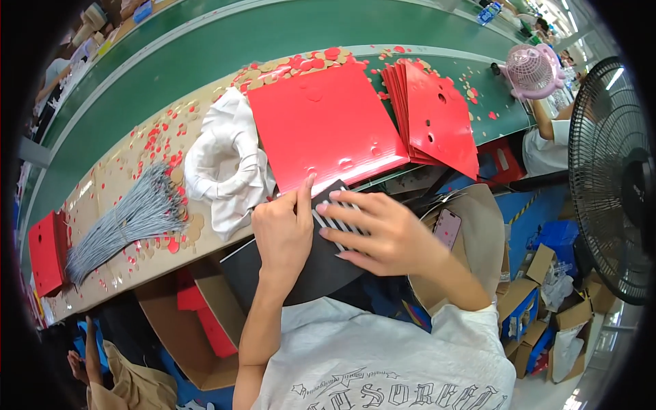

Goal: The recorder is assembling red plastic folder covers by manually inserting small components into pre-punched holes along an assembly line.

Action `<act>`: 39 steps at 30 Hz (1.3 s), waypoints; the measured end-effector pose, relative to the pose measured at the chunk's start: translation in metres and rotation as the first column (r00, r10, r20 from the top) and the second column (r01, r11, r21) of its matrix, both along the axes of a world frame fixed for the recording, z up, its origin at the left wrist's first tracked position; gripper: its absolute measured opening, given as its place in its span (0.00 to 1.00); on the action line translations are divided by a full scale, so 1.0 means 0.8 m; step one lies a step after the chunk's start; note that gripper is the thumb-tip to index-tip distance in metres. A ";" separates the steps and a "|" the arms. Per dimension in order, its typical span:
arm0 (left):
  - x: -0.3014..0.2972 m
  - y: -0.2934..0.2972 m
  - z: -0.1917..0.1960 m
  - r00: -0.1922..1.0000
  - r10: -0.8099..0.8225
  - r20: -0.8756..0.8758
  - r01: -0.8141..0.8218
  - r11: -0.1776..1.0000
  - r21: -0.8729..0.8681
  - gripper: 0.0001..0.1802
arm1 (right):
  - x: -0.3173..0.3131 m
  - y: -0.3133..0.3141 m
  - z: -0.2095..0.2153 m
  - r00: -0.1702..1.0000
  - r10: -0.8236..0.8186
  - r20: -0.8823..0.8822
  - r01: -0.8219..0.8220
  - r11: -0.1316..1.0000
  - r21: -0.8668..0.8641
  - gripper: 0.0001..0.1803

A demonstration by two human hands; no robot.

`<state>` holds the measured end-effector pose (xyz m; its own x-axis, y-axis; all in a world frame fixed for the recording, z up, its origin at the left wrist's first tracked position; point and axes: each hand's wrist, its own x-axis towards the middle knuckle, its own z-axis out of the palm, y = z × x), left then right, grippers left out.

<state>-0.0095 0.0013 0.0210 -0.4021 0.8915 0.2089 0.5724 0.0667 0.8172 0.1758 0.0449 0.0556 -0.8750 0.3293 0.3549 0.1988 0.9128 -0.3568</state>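
Note:
A dark black sheet (pixel 324 273) lies against my front at the table's near edge, with a white-striped part (pixel 330 223) under my fingers. My left hand (pixel 282 229) is closed at the sheet's left side, its thumb and index finger pointing up; what its curled fingers grip is partly hidden. Spread over the stripes, my right hand (pixel 379 232) has its fingers apart and looks slightly blurred. Just beyond both hands is a glossy red flat piece (pixel 328 126). Right of that leans a fanned stack of red pieces with holes (pixel 441 116).
Left of the red piece sits a white cloth ring (pixel 225 160), then a bundle of grey cords (pixel 126 222) and a red stack (pixel 46 253). Red and tan scraps litter the table. A black fan (pixel 615 178) stands right; a phone (pixel 447 227) rests nearby. A cardboard box (pixel 160 311) is below.

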 end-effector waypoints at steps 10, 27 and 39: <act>-0.036 -0.023 -0.019 0.959 0.084 0.269 -0.091 0.996 0.013 0.18 | -0.016 -0.045 -0.056 0.905 -0.096 -0.415 0.067 0.994 -0.084 0.10; -0.040 -0.036 -0.010 0.944 0.060 0.324 -0.079 0.996 0.044 0.21 | -0.028 -0.056 -0.072 0.887 -0.092 -0.453 0.003 0.981 -0.192 0.10; -0.002 -0.033 -0.014 0.952 -0.067 -0.297 0.124 0.976 0.177 0.10 | -0.005 0.054 -0.004 0.911 -0.321 -0.258 0.190 0.883 -0.428 0.07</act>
